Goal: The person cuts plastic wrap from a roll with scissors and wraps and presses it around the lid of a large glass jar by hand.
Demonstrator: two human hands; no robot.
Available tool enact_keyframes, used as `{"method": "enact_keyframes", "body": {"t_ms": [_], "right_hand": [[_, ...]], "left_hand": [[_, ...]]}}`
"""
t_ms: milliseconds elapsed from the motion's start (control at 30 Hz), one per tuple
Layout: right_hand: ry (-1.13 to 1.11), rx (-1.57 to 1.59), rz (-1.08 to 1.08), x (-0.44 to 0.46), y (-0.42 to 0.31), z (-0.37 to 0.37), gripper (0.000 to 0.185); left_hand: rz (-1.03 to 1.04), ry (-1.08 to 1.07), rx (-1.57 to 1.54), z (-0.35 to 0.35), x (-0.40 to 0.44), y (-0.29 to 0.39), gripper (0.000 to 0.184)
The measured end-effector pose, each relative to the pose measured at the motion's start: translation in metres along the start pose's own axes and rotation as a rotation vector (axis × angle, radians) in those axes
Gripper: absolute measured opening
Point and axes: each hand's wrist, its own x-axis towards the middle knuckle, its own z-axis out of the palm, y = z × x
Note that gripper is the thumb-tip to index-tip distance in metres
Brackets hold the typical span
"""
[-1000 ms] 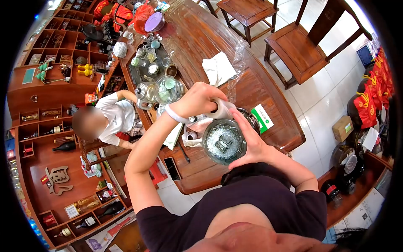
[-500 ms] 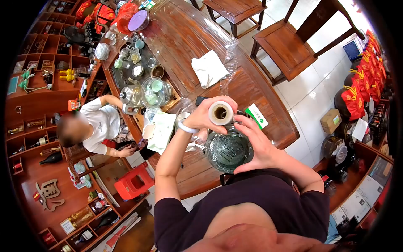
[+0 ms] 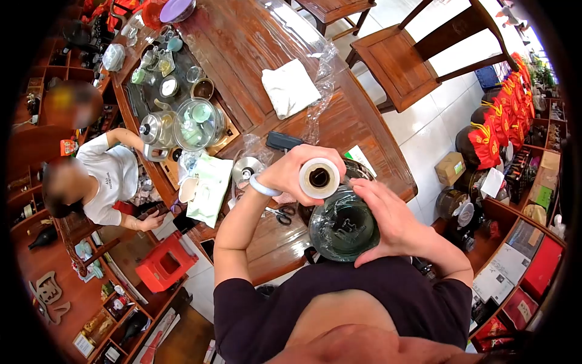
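Observation:
My left hand [image 3: 298, 175], with a white band on its wrist, is wrapped round a roll of clear film [image 3: 319, 178] whose open core faces the camera. Right beside the roll is a dark green glass jar [image 3: 343, 228] with raised characters on its surface, close to my body. My right hand [image 3: 388, 219] is held against the jar's right side, thumb below and fingers above. Shiny film seems to cover part of the jar. Black scissors [image 3: 285, 215] lie on the table left of the jar.
The wooden table [image 3: 236, 67] holds a white cloth [image 3: 290, 89], a tea tray with a glass bowl [image 3: 199, 124], a kettle [image 3: 159, 128] and a wipes pack [image 3: 209, 189]. Another person [image 3: 106, 176] sits at the left, near a red stool [image 3: 165, 262]. Wooden chairs [image 3: 397, 70] stand beyond.
The view has shifted, so the table items appear further left. The roll has turned its open end toward the camera, and the jar's raised characters have rotated. Both hands keep their holds.

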Motion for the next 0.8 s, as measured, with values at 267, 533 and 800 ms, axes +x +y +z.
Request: {"method": "enact_keyframes", "body": {"t_ms": [267,533,800], "right_hand": [[0.08,-0.348,-0.215,0.013,-0.016,0.005,0.077],[-0.016,-0.603,-0.147,-0.002,-0.026,-0.001,0.063],[-0.059,-0.578,-0.375,0.013,-0.02,0.024,0.075]], "left_hand": [[0.013,0.012,-0.013,0.0,-0.002,-0.004,0.041],[-0.043,0.07,-0.009,0.005,-0.004,0.003,0.037],[-0.059,0.177,0.082,0.011,-0.009,-0.001,0.038]]}}
